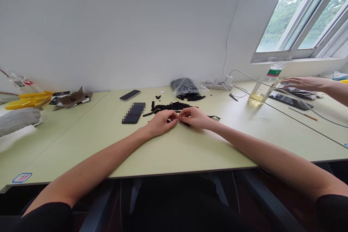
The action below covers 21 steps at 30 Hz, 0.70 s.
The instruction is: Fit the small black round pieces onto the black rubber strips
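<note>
My left hand (163,120) and my right hand (194,117) meet over the table, fingertips pinched together and nearly touching. Between and under the fingers show bits of a black strip (185,124), mostly hidden by the hands. Just behind them lies a loose pile of black strips (171,106). One strip end (214,117) sticks out to the right of my right hand. A clear plastic bag (185,87) full of black pieces stands behind the pile, against the wall.
Left of the pile lie a phone (129,95) and a dark, partly pixelated device (133,113). A bottle with yellow liquid (257,96), a power strip (214,85) and white cables are on the right. A co-worker's hand (301,82) and a gloved hand (20,120) appear at the sides.
</note>
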Motion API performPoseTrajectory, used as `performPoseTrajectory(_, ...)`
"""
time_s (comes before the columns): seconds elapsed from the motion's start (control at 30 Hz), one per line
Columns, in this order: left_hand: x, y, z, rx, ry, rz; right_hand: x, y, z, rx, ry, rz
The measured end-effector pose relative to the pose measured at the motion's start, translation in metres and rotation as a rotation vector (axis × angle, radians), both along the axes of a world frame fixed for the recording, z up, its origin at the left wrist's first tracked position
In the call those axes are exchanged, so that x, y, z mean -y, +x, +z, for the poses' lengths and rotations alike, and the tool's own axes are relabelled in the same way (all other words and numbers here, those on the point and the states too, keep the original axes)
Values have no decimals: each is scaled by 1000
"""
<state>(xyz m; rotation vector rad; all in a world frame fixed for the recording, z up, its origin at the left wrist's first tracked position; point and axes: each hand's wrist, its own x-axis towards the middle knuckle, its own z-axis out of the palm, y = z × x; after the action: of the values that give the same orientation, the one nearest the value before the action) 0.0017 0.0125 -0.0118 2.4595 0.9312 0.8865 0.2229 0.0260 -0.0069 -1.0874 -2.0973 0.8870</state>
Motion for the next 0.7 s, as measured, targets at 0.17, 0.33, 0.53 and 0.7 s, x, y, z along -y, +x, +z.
performPoseTrajectory(0.17,-2,-1,-2,64,-55,-6,3,-1,0,6,1,25)
performPoseTrajectory(0.33,-5,-1,-3,84,-97,-10,2,0,-2,-81,-113,51)
performPoseTrajectory(0.53,-4,-2,0,18,-19,53,4,1,-1,-124,-171,100)
performPoseTrajectory(0.7,-3,-1,-1,-14,11,53,5,1,-1,-33,-65,99)
